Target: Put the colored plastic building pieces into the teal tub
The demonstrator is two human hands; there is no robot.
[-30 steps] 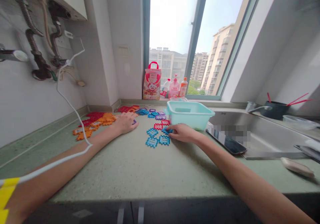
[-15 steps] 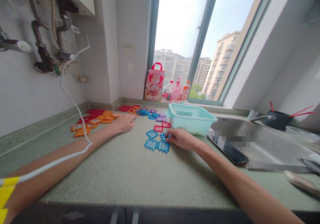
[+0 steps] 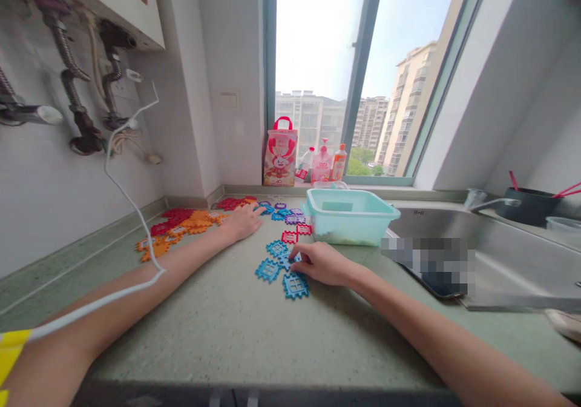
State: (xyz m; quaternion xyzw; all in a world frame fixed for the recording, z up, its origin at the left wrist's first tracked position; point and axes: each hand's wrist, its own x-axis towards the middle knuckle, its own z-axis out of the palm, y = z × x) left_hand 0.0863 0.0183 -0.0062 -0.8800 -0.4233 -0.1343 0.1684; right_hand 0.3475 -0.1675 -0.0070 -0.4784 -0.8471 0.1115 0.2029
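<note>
My right hand (image 3: 323,263) has its fingers closed on a blue interlocking puzzle tile (image 3: 285,261) lying on the counter. Around that tile are a blue tile (image 3: 276,248) above it, a windowed one (image 3: 268,270) to its left and another (image 3: 295,286) below. Two red tiles (image 3: 289,237) lie just beyond. Farther back, my left hand (image 3: 245,220) rests palm down, fingers stretched out to the edge of a small heap of blue tiles (image 3: 265,209). Purple tiles (image 3: 295,216) sit to the right of that heap.
A light-green plastic tub (image 3: 351,231) stands right of the tiles. Orange tiles (image 3: 195,228) and dark red tiles (image 3: 175,218) lie behind my left forearm. A white cable (image 3: 131,201) hangs across that arm. At right are a phone (image 3: 438,283) and a steel sink (image 3: 512,274).
My left hand has reached rightward to the blue heap. My right hand has shifted the held tile left among the other blue tiles, and the lower two now sit farther apart.
</note>
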